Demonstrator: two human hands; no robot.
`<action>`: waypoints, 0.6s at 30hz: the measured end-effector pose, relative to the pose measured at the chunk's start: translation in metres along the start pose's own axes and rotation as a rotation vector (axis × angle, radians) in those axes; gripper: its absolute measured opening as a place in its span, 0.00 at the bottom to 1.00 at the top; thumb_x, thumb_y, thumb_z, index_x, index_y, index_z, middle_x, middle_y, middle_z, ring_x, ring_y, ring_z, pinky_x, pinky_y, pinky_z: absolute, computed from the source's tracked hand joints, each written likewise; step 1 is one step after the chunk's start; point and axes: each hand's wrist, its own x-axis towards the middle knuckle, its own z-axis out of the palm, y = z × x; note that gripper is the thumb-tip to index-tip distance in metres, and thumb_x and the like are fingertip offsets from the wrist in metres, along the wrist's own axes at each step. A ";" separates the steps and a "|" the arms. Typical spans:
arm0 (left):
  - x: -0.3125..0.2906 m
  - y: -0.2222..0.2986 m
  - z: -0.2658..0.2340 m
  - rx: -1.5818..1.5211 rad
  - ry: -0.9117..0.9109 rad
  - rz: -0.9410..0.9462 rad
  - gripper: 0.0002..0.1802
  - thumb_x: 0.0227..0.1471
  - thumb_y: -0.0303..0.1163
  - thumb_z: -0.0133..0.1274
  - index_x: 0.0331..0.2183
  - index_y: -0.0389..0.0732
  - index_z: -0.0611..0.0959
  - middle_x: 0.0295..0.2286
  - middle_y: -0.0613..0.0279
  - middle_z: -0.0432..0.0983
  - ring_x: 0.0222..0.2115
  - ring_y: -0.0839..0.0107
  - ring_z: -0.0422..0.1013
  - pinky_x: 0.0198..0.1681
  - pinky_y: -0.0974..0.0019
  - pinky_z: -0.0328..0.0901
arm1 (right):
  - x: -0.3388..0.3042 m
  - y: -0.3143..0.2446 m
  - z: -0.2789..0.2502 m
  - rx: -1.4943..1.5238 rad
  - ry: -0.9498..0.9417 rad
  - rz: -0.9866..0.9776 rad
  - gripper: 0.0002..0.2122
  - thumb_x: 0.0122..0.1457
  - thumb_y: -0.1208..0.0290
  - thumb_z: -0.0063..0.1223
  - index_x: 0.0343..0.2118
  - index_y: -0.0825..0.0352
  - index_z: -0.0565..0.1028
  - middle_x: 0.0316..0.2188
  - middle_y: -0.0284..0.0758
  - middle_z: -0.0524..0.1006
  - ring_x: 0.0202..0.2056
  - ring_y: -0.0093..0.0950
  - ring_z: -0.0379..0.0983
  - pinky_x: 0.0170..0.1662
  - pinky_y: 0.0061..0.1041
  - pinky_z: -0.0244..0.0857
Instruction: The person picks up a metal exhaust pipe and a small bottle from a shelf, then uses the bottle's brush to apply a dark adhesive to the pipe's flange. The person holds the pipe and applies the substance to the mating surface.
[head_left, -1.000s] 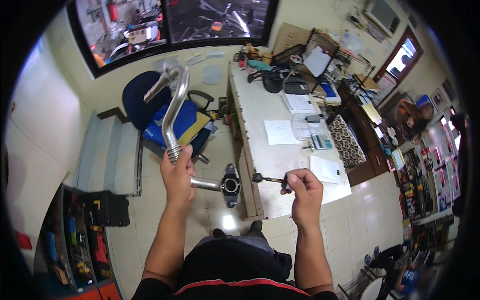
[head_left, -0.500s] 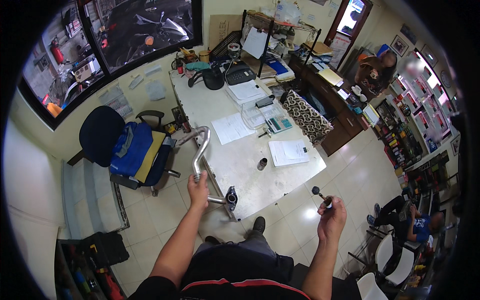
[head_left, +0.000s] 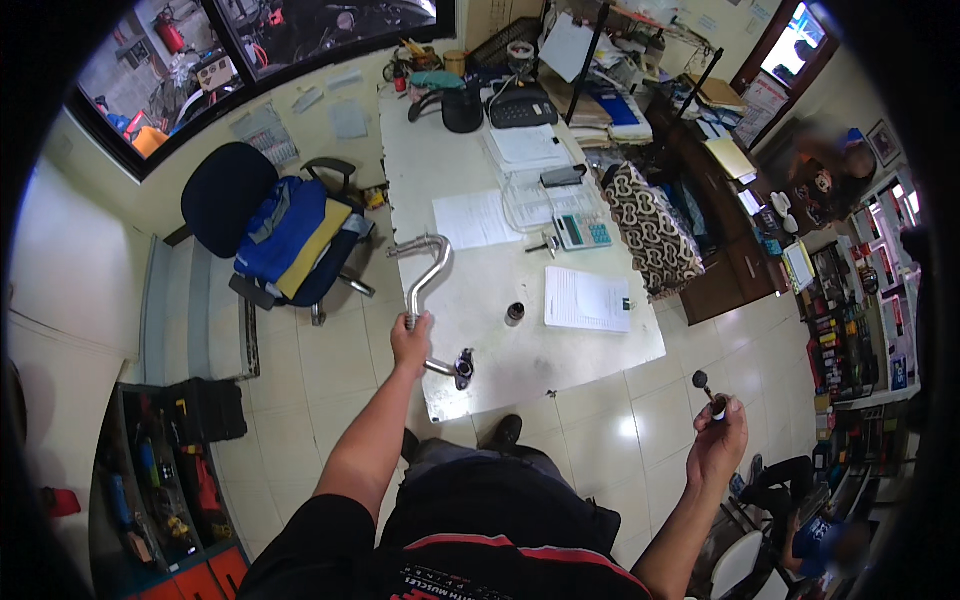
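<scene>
My left hand (head_left: 409,343) is closed around a bent, shiny metal pipe (head_left: 416,290) at its ribbed section. The pipe's curved end reaches forward above the white desk (head_left: 600,355), and a dark flange (head_left: 464,370) on its other end is over the near left corner. Out to the right, above the floor, my right hand (head_left: 720,445) pinches a bottle cap with a dauber brush (head_left: 718,407). Its round dark tip (head_left: 700,380) points up and away. On the desk between my hands stands a small dark bottle (head_left: 515,314), its top uncovered.
A notepad (head_left: 585,298), calculator (head_left: 582,231), papers (head_left: 478,219) and telephone (head_left: 521,105) lie on the desk. An office chair (head_left: 290,235) stands left, a tool shelf (head_left: 165,480) lower left. People sit at far right and lower right, by white chairs (head_left: 738,564).
My view has shifted, so the desk sits higher and more to the right. Both hands keep their holds; the right hand with the brush cap is farther from the desk.
</scene>
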 end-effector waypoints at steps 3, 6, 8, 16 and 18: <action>0.000 -0.009 0.002 0.002 0.030 0.011 0.15 0.58 0.38 0.65 0.36 0.36 0.83 0.23 0.67 0.75 0.24 0.76 0.67 0.31 0.65 0.66 | 0.020 -0.001 -0.014 -0.024 -0.038 -0.019 0.12 0.69 0.63 0.56 0.38 0.70 0.76 0.27 0.34 0.75 0.26 0.23 0.70 0.31 0.23 0.64; 0.002 -0.016 0.002 -0.055 0.056 0.034 0.15 0.58 0.39 0.65 0.34 0.36 0.83 0.24 0.67 0.76 0.24 0.77 0.67 0.30 0.65 0.66 | 0.031 -0.001 -0.024 -0.026 -0.076 -0.006 0.13 0.69 0.63 0.56 0.38 0.70 0.76 0.28 0.34 0.75 0.27 0.24 0.71 0.31 0.24 0.65; 0.005 -0.020 0.004 -0.053 0.075 0.012 0.16 0.58 0.40 0.65 0.33 0.35 0.83 0.24 0.66 0.76 0.24 0.77 0.67 0.30 0.65 0.66 | 0.034 0.000 -0.027 -0.034 -0.044 0.025 0.13 0.68 0.63 0.56 0.39 0.70 0.76 0.29 0.35 0.75 0.27 0.24 0.71 0.31 0.24 0.65; 0.009 -0.031 0.012 0.145 0.101 0.035 0.21 0.55 0.45 0.66 0.35 0.35 0.84 0.25 0.59 0.79 0.26 0.66 0.72 0.35 0.59 0.68 | 0.029 0.005 -0.008 0.022 -0.061 0.041 0.11 0.65 0.65 0.61 0.38 0.69 0.76 0.30 0.36 0.77 0.24 0.26 0.74 0.30 0.23 0.70; 0.009 -0.032 0.013 0.157 0.095 0.107 0.21 0.55 0.46 0.66 0.35 0.35 0.84 0.26 0.57 0.79 0.27 0.64 0.73 0.36 0.58 0.68 | 0.027 0.004 0.002 0.043 -0.064 0.055 0.10 0.65 0.67 0.60 0.38 0.69 0.76 0.31 0.35 0.78 0.24 0.25 0.74 0.29 0.23 0.72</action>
